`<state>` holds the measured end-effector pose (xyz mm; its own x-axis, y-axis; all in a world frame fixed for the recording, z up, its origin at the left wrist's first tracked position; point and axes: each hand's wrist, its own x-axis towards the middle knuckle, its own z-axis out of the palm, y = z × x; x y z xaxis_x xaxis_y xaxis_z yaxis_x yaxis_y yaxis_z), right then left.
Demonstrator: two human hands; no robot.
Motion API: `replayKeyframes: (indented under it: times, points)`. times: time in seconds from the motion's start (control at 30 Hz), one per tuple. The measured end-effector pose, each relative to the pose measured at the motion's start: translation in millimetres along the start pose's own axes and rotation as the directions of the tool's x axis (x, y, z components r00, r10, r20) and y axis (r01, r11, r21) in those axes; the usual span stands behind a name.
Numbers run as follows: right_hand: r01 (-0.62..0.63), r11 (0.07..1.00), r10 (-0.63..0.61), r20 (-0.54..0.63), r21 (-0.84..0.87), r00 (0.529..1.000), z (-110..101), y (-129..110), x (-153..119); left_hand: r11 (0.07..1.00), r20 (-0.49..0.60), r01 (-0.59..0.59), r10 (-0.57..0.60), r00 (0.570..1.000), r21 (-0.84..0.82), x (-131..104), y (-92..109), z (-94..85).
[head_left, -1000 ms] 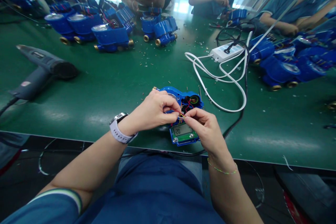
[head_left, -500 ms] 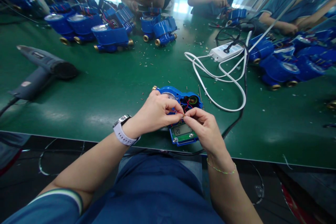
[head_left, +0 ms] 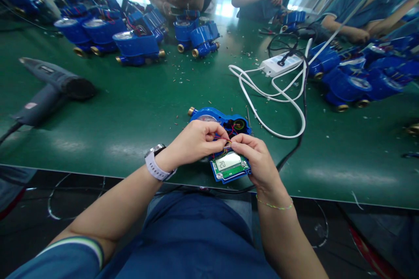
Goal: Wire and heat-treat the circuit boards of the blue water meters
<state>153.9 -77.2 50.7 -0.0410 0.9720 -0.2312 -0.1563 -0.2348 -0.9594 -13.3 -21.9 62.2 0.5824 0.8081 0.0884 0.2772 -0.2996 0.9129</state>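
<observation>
An open blue water meter (head_left: 218,120) with a brass fitting lies on the green table (head_left: 131,113) near its front edge. A green circuit board (head_left: 228,165) with a small display reading 20 rests just below it, joined by thin red and yellow wires (head_left: 225,140). My left hand (head_left: 193,144), a white watch on its wrist, pinches those wires from the left. My right hand (head_left: 257,159) pinches the same wires from the right and partly covers the board's right edge. The fingertips of both hands meet above the board.
A grey heat gun (head_left: 49,87) lies at the left. Several blue meters (head_left: 131,37) crowd the far left and the right side (head_left: 356,78). A white power strip (head_left: 281,64) with looping white cable (head_left: 278,100) sits right of centre. Other people work across the table.
Both hands have slid slightly toward me while staying pinched on the wires. More of the meter's top and brass fitting now shows, and the board with its display sits more exposed.
</observation>
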Motion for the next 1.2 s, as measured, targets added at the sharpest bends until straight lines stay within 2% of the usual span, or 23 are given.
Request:
replayKeyframes:
  times: [0.23,0.57,0.77,0.97,1.2]
  points:
    - [0.018,1.000,-0.018,0.012,-0.017,1.000,0,0,1,0.998,-0.016,0.053,-0.053,0.998,-0.015,2,-3,3.9]
    - [0.019,1.000,-0.019,0.017,-0.007,1.000,-2,0,0,0.970,0.020,0.113,-0.112,0.994,-0.216,0,1,-6.8]
    - [0.074,0.995,-0.074,0.011,-0.069,0.997,-1,0,0,0.942,0.046,0.188,-0.182,0.982,-0.280,1,-1,-4.4]
    - [0.141,0.981,-0.141,0.010,-0.135,0.990,3,-2,-2,0.936,0.059,0.232,-0.224,0.973,-0.264,1,-2,-1.7]
    - [0.205,0.939,-0.202,0.040,-0.275,0.979,5,-5,-1,0.962,0.036,0.184,-0.181,0.983,-0.203,0,-1,0.1]
